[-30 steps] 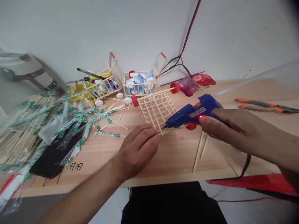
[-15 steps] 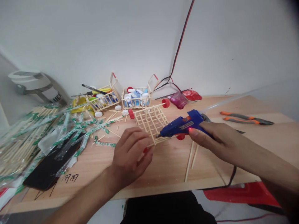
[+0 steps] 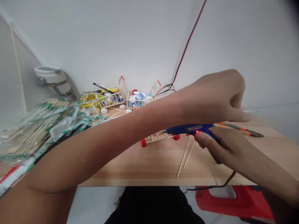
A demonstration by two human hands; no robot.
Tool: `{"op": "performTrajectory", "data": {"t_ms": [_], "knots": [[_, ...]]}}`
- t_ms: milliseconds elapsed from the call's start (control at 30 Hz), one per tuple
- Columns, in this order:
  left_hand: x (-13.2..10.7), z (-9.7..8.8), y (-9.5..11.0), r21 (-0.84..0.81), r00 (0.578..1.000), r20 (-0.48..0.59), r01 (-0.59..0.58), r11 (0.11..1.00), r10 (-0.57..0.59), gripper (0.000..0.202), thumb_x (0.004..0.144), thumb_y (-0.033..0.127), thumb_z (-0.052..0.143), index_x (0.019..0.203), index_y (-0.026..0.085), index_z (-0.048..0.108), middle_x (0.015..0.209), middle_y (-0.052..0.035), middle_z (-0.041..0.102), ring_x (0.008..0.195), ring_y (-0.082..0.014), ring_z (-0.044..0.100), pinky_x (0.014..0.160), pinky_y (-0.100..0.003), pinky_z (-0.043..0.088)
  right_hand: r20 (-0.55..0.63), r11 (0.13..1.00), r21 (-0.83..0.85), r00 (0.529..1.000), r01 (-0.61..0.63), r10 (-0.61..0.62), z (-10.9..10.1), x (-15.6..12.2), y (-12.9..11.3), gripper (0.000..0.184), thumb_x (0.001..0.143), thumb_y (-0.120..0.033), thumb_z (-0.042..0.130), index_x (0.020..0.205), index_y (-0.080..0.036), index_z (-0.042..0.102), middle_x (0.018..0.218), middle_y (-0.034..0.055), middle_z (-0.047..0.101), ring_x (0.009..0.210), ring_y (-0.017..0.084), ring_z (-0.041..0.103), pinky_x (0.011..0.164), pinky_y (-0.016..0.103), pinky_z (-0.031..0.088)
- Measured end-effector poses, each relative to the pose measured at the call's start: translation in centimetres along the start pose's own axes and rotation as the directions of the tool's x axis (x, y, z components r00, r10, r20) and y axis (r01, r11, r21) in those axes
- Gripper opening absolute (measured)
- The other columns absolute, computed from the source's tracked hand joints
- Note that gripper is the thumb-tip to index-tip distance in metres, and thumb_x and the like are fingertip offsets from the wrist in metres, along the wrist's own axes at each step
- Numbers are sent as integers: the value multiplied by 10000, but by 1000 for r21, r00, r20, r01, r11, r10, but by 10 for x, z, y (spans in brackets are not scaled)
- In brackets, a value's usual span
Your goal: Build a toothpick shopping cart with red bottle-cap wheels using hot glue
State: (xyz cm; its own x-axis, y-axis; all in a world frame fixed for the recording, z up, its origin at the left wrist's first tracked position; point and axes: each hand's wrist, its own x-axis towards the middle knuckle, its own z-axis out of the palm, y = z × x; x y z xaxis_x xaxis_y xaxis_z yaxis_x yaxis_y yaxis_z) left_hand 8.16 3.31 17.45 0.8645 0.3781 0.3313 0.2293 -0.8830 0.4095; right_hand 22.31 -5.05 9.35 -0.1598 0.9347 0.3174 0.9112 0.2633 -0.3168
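Note:
My right hand (image 3: 217, 143) grips a blue glue gun (image 3: 187, 128) with its red light lit. The metal nozzle points left, over a small cart of wooden sticks (image 3: 156, 137) with red caps for wheels. My left arm crosses in front and covers most of this cart. My left hand (image 3: 219, 96) is above the rear of the glue gun, fingers curled in; what they hold, if anything, is hidden. Two loose wooden sticks (image 3: 182, 157) lie below the gun on the table.
Two finished-looking stick carts, one with bottle caps (image 3: 139, 99), one with pens (image 3: 109, 97), stand by the wall. Bagged sticks (image 3: 46, 124) and a white-lidded cup (image 3: 54, 81) are at left. Orange-handled pliers (image 3: 245, 130) lie right. The gun's black cord (image 3: 215, 186) hangs over the table edge.
My left hand has let go of the stick cart and swung up and right, over the glue gun's rear. My right hand still holds the gun. The view has shifted slightly.

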Motion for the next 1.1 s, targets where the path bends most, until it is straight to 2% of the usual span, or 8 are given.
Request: {"op": "performTrajectory", "data": {"t_ms": [67,167,367,567,667,833,967,1100], "knots": [[7,2,9,79,998,65,10,997,-16,265,811,102,685,559,119,602,566,31,544,691,-151,690,651,-286,543,21,999,32,1000,-20,19,-2,-2,1,492,941,-578,389,566,-261,433,455,-5,505,417,167,475,429,306,361],[8,5,15,171,993,110,32,985,-51,226,856,76,596,636,101,644,643,23,594,814,-202,733,679,-308,561,67,996,39,995,-75,72,-3,-7,4,510,930,-602,397,564,-250,445,460,-1,520,419,167,486,439,311,368],[0,17,7,101,995,-86,-37,994,46,153,782,190,757,651,156,685,697,-8,695,771,-231,733,608,-349,616,60,996,71,997,-63,58,-2,-14,4,482,933,-594,389,618,-237,464,503,5,534,452,171,479,470,318,354],[-10,22,4,133,994,-76,-64,989,74,294,911,225,626,643,109,665,641,10,627,759,-155,725,722,-363,593,76,992,108,996,-64,56,0,-18,4,474,941,-582,380,640,-228,474,556,8,527,519,177,479,512,323,352],[-13,24,3,156,993,-73,-79,985,91,309,914,228,628,626,118,656,625,17,619,735,-151,726,681,-343,595,81,992,112,995,-61,52,5,-20,4,459,944,-572,386,658,-228,487,583,15,549,541,186,503,529,330,367],[-21,21,6,171,998,-55,3,985,6,262,901,242,634,668,131,678,692,26,659,772,-163,738,656,-300,605,126,989,126,990,-72,56,10,-17,3,477,919,-628,387,672,-243,524,593,26,590,546,208,545,530,342,405],[-51,11,-1,93,962,-261,108,990,-81,205,899,328,587,1001,178,683,950,77,700,965,-112,698,844,-271,565,161,972,123,970,-201,180,8,-13,8,551,871,-720,373,684,-243,574,535,23,565,469,211,526,478,351,403],[-109,22,-23,81,884,-452,170,982,-116,101,866,243,665,959,202,665,980,4,714,963,-176,687,855,-345,568,208,943,218,956,-253,208,12,-8,13,537,881,-714,395,693,-240,562,602,26,578,544,203,552,509,328,408]]}}
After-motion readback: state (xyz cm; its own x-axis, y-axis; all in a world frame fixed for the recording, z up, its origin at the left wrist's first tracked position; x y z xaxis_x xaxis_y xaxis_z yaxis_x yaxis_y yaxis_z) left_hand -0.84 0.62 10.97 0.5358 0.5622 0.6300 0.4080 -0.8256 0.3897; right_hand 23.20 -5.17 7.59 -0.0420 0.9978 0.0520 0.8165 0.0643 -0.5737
